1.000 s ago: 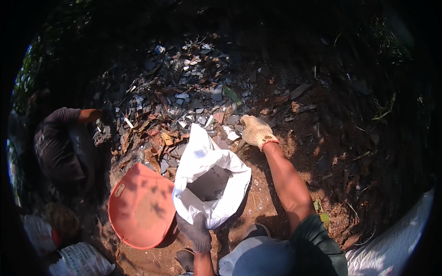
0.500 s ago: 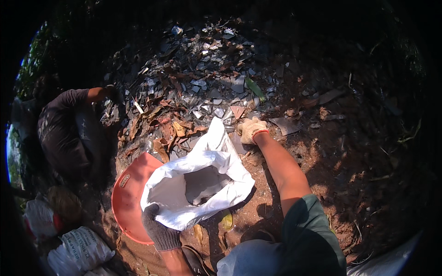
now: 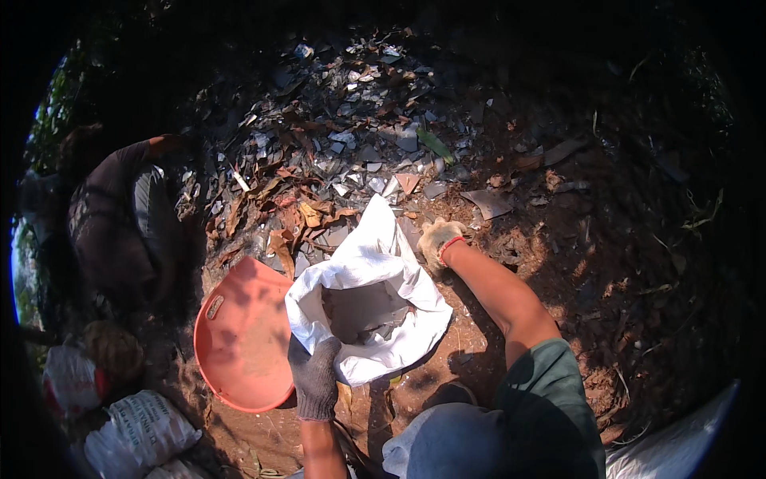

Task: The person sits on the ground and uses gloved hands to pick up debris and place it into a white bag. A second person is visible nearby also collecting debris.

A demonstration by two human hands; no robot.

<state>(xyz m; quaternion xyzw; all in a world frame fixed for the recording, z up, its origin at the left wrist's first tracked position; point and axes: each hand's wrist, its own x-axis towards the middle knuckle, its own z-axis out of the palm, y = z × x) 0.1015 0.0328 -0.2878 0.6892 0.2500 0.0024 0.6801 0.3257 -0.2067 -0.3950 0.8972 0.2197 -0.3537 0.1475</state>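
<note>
A white woven sack (image 3: 427, 307) stands with its mouth facing up, holding flat grey shards (image 3: 363, 311). My left hand (image 3: 317, 379), in a dark grey knit glove, is closed on the sack's near-left rim. My right hand (image 3: 439, 239), in a pale glove with a red cuff, is low over the ground just right of the sack's tall pointed flap. Its fingertips are hidden, so whether it holds anything is unclear. Left of the sack, partly behind it, lies an orange plastic scoop-like basin (image 3: 247, 343) with a handle slot.
Broken grey shards (image 3: 343, 148) and dry leaves (image 3: 311, 214) cover the ground ahead. A larger flat shard (image 3: 488, 203) lies beyond my right hand. Another person (image 3: 112, 223) bends down at the left. Filled white bags (image 3: 140, 431) sit at the lower left; white sheeting (image 3: 678, 439) lies lower right.
The sack and my left hand have shifted right, uncovering more of the orange basin. My right hand has moved slightly down and nearer the sack. The other person's arm has moved in slightly.
</note>
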